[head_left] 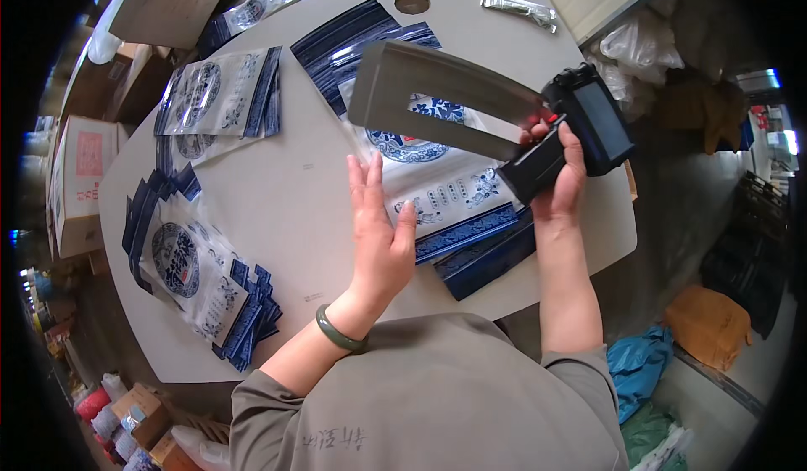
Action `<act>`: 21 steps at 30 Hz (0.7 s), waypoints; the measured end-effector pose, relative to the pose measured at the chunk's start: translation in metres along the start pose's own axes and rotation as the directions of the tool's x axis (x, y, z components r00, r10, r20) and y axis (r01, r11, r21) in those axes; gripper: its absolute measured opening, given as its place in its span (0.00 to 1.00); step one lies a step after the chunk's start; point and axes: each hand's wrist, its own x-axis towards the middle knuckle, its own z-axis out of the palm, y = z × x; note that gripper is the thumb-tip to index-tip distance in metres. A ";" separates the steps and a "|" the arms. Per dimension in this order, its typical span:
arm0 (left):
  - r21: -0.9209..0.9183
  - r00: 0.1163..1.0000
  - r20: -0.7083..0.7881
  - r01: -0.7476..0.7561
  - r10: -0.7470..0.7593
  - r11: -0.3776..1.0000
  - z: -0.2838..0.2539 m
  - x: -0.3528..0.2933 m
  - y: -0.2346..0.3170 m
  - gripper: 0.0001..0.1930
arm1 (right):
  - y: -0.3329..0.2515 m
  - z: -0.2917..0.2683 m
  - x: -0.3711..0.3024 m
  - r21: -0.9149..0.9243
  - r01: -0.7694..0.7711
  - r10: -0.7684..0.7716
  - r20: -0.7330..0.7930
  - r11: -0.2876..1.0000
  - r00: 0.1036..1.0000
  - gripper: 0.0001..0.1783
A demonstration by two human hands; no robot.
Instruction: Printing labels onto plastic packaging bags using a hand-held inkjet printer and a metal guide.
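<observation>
My right hand [563,177] grips the handle of a black handheld inkjet printer [598,116] with a small screen on its body. A wide grey metal guide frame [462,71] reaches left from the printer, over a stack of blue-and-white printed plastic bags [437,198]. Whether the frame touches the top bag I cannot tell; it hides part of the bag's print. Beside the stack's left edge is my left hand [380,235], with its fingers stretched out and nothing held. A green bangle [340,330] circles the left wrist.
More printed bags lie in a pile [220,92] at the far left and a fanned pile [181,261] at the near left. A small clear packet [519,8] and a round table hole [412,2] are at the back. Cardboard boxes [84,168] stand beyond the left edge.
</observation>
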 end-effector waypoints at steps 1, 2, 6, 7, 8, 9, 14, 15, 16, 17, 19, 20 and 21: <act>-0.107 1.000 -0.015 0.010 -0.011 0.994 0.001 -0.002 -0.002 0.35 | 0.003 0.008 -0.005 -0.043 0.025 -0.026 -0.015 0.999 1.000 0.18; -0.212 0.999 -0.028 0.018 -0.024 0.977 0.001 -0.004 -0.002 0.35 | 0.006 0.018 -0.014 -0.070 0.025 -0.028 -0.052 0.997 0.998 0.18; -0.242 0.998 -0.034 0.038 -0.048 0.970 0.000 -0.023 0.005 0.35 | 0.014 0.027 -0.035 0.014 -0.030 0.030 -0.054 0.999 0.998 0.17; -0.301 0.997 -0.064 0.024 -0.045 0.953 -0.001 -0.024 0.005 0.35 | 0.015 0.029 -0.037 0.017 -0.040 0.041 -0.045 0.999 0.998 0.17; -0.360 0.995 -0.095 0.006 -0.044 0.933 -0.003 -0.025 0.005 0.36 | 0.016 0.030 -0.040 0.018 -0.049 0.050 -0.035 0.999 0.998 0.17; -0.363 0.994 -0.100 0.000 -0.039 0.932 -0.003 -0.024 0.002 0.36 | 0.016 0.030 -0.037 0.016 -0.045 0.045 -0.029 0.999 0.999 0.17; -0.613 0.976 -0.140 0.048 -0.169 0.789 -0.042 -0.008 -0.007 0.36 | 0.000 0.017 -0.028 -0.044 -0.070 0.070 -0.005 0.997 0.998 0.17; -0.601 0.970 -0.145 0.069 -0.193 0.796 -0.059 0.005 -0.007 0.39 | -0.004 0.017 -0.028 -0.049 -0.069 0.069 -0.002 0.996 0.998 0.17; -0.663 0.980 -0.035 0.123 -0.195 0.738 -0.079 0.014 -0.010 0.37 | -0.009 0.018 -0.030 -0.121 -0.102 0.108 0.040 0.987 0.993 0.17; -0.716 0.980 0.077 0.183 -0.184 0.673 -0.091 0.021 -0.012 0.35 | -0.012 0.019 -0.033 -0.195 -0.130 0.147 0.077 0.972 0.986 0.17; -0.475 0.994 0.008 0.097 -0.106 0.875 -0.084 0.031 -0.011 0.31 | -0.008 0.029 -0.038 -0.308 -0.131 0.155 0.055 0.942 0.986 0.16; -0.174 0.999 -0.035 0.005 -0.011 0.985 -0.080 0.033 -0.010 0.28 | -0.003 0.033 -0.039 -0.329 -0.111 0.143 0.077 0.938 0.987 0.17; -0.181 0.999 -0.033 0.003 -0.009 0.983 -0.075 0.034 -0.010 0.28 | 0.001 0.035 -0.040 -0.348 -0.088 0.129 0.097 0.933 0.987 0.17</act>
